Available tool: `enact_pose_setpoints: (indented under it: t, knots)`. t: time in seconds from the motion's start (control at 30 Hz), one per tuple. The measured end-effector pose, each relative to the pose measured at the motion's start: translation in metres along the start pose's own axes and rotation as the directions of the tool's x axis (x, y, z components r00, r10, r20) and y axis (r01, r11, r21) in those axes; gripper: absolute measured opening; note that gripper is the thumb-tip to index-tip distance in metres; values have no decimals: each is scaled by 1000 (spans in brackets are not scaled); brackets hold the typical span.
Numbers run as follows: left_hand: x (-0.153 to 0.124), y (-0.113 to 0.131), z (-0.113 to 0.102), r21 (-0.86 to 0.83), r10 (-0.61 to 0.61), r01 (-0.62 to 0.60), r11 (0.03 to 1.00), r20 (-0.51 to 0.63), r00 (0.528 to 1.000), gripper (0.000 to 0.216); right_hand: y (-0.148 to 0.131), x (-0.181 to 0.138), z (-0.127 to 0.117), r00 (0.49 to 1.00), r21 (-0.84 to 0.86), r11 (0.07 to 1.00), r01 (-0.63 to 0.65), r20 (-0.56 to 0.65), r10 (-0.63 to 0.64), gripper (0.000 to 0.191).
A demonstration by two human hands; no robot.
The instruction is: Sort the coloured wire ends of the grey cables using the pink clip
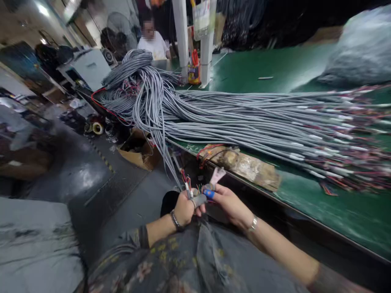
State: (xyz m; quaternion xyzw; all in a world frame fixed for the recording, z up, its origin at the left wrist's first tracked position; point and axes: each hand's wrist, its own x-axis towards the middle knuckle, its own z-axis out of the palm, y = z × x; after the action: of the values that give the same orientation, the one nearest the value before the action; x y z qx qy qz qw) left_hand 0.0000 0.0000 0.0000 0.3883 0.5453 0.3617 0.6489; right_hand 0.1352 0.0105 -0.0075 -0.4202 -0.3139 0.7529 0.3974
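My left hand (184, 208) is closed round the end of a grey cable (171, 167) that hangs down from the big bundle; coloured inner wires (186, 179) stick out above my fist. My right hand (227, 203), with taped fingertips, pinches those wire ends right beside the left hand. A small pinkish piece (217, 176) rises above my right fingers; I cannot tell what it is. Both hands work over my lap, just off the table's near edge.
A large bundle of grey cables (244, 118) lies across the green table (336, 211), stripped coloured ends at the right. A taped brown block (244, 165) sits on the edge. An open cardboard box (139, 152) stands on the floor. Another person (152, 40) sits far back.
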Motion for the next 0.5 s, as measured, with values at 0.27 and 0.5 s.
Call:
enact_pose_setpoints:
  t: [0.27,0.5]
  knots:
    - [0,-4,1,-63,30,-33,997,-59,998,48,5,-1,-3,997,109,993,41,-77,-33,31]
    - [2,-6,-3,-130,13,-10,992,15,1000,49,10,1,-7,994,278,957,-82,93,58,28]
